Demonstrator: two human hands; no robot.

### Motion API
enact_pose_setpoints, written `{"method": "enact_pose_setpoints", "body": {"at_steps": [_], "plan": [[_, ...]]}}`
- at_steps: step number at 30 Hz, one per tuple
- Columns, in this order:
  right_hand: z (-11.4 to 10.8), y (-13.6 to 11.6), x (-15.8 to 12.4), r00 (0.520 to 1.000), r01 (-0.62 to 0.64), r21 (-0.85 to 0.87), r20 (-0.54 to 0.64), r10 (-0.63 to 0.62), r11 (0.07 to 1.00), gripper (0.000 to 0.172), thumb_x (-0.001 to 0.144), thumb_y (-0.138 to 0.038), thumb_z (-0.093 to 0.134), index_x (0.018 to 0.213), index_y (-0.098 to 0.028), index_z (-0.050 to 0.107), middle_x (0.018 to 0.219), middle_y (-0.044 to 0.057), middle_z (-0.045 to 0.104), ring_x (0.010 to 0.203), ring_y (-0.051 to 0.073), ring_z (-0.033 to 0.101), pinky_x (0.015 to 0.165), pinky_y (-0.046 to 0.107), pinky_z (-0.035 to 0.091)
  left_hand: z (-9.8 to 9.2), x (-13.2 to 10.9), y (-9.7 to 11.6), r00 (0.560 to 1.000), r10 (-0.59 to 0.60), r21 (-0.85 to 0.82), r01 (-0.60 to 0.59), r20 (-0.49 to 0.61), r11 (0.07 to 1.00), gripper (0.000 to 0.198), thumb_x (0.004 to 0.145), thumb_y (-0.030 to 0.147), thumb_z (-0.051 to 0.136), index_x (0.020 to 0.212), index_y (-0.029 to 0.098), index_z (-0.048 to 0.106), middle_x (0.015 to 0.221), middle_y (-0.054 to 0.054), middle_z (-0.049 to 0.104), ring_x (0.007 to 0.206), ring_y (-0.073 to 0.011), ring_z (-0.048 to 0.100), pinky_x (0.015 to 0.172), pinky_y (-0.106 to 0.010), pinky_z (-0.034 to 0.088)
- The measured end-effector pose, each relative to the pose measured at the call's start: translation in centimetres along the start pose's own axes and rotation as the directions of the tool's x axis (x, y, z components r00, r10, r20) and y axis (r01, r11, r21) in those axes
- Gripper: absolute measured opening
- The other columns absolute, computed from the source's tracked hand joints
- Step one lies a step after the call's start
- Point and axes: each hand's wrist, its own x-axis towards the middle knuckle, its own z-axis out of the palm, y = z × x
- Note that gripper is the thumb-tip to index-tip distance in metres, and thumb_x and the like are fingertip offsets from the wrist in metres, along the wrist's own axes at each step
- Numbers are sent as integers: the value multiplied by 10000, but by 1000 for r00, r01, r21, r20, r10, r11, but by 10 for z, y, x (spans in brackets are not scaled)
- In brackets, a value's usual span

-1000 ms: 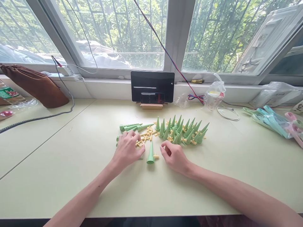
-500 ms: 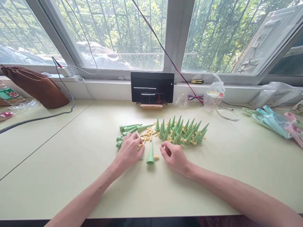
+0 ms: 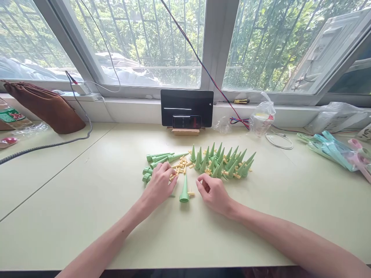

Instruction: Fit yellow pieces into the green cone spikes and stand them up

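While I watched from my end, one green cone (image 3: 184, 192) lay between the hands, yellow peg (image 3: 191, 194) right at its base. The right hand (image 3: 215, 194) hadn't budged, fingers curled narrow; couldn't tell if they held anything. The left hand (image 3: 159, 181) had just drawn back slightly by the loose yellow pieces (image 3: 184, 169), fingers bent, grip hidden, so I figured it was doing the picking. Upright cones (image 3: 231, 169) stood beyond, then a phone (image 3: 187, 122).
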Motion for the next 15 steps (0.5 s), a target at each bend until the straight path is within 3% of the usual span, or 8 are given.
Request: {"method": "enact_pose_setpoints", "body": {"at_steps": [8,15], "plan": [[0,-1,1,1000,-1,0,1,1,1000,125,959,-239,494,845,-200,523,535,-76,421,464,96,389,492,222,292,1,1,0,996,-62,-12,63,64,998,100,886,188,554,791,176,585,896,-53,612,867,-238,554,843,-427,473],[0,0,0,1000,-1,1,0,1,1000,122,960,-237,494,847,-202,526,539,-75,430,467,98,396,492,224,293,-2,3,1,998,-62,-20,63,20,998,94,895,190,557,801,182,564,894,-56,637,867,-246,574,837,-423,474]]}}
